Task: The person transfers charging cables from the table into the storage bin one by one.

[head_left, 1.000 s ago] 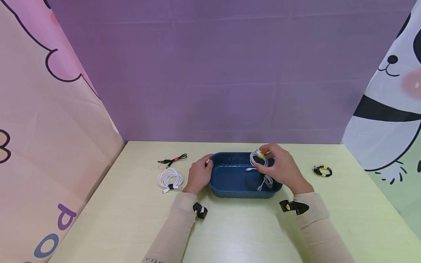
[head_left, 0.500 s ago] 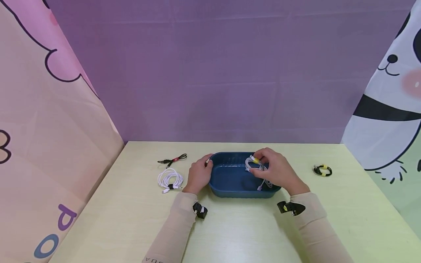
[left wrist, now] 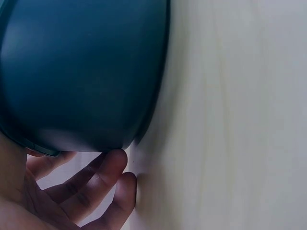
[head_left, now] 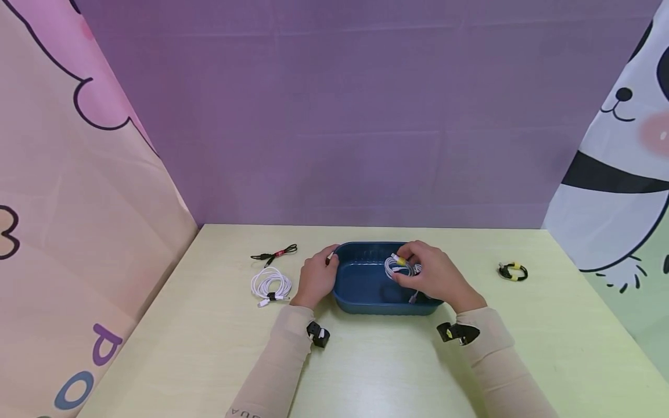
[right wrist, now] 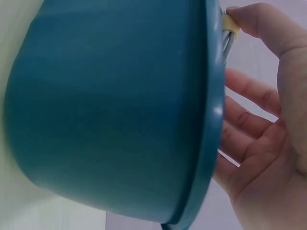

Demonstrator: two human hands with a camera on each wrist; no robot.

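Observation:
In the head view, a blue plastic bin (head_left: pixel 387 309) stands on the table, its outer wall filling much of both wrist views. At its left end my left hand (head_left: pixel 316 276) holds the rim, and the left wrist view has fingertips (left wrist: pixel 115 160) against the outer wall. My right hand (head_left: pixel 436 270) pinches a coiled white cable (head_left: pixel 392 268) with a yellow tie, low over the bin's right half. In the right wrist view, thumb and yellow tie (right wrist: pixel 230 25) show just past the rim. Another pale cable (head_left: pixel 413 298) lies inside the bin, mostly hidden by the right hand.
Left of the bin lie a coiled white cable (head_left: pixel 271 284) with a black tie and, behind it, a black cable (head_left: pixel 277 253) with a red tie. A black cable (head_left: pixel 513 271) with yellow ties lies at the right. A purple backdrop (head_left: pixel 334 116) rises behind the table (head_left: pixel 366 366).
My right hand has moved left and lower into the bin, carrying the coiled white cable with it. The left hand stays at the bin's left end.

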